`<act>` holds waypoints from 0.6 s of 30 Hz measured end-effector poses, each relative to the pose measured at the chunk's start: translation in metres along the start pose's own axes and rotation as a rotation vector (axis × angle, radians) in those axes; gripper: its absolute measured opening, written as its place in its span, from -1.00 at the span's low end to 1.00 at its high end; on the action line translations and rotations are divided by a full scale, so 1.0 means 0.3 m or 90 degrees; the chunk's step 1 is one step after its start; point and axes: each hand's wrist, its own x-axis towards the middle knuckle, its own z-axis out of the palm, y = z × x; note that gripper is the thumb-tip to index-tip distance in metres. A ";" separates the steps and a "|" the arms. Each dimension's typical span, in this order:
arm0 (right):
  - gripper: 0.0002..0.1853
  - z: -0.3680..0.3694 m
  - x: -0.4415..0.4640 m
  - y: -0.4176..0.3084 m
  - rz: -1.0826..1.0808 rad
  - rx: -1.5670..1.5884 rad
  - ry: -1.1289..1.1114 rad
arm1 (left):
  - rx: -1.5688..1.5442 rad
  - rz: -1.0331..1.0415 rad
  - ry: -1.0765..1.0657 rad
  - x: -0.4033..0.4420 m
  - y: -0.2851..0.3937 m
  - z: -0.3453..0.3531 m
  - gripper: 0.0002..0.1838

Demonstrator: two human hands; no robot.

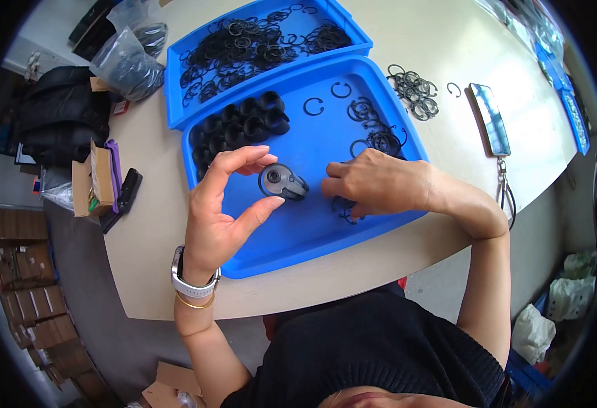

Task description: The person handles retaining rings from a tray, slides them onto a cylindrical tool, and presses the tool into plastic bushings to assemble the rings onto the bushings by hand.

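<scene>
A blue tray [285, 241] lies in front of me. Above its middle, a dark round part with a grey face [283, 182] is beside my left hand [220, 211], whose thumb and fingers are spread around its left side. My right hand [376, 182] is over the tray's right part, its fingers bent down among black rings [383, 141]; whatever its fingertips hold is hidden. Rows of black cylindrical parts [251, 126] stand at the tray's upper left. Two open rings, one of them a black ring [313, 106], lie apart near the top.
Behind is a second blue tray [363, 47] heaped with rings. More loose rings [414, 92] and a phone [490, 121] with a strap lie on the table [155, 272] at right. At left are a small carton [94, 180], a black bag [64, 115] and plastic bags [128, 64].
</scene>
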 end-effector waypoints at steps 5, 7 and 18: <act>-0.68 0.000 -0.009 0.018 -0.020 0.000 0.013 | 0.008 -0.003 -0.001 -0.001 -0.003 0.004 -0.35; -0.72 -0.006 -0.011 0.018 -0.028 -0.003 0.025 | 0.012 -0.002 -0.005 -0.001 -0.004 0.005 -0.35; -0.81 -0.018 -0.021 0.024 -0.027 -0.033 0.048 | 0.014 -0.007 -0.010 0.002 -0.004 0.005 -0.34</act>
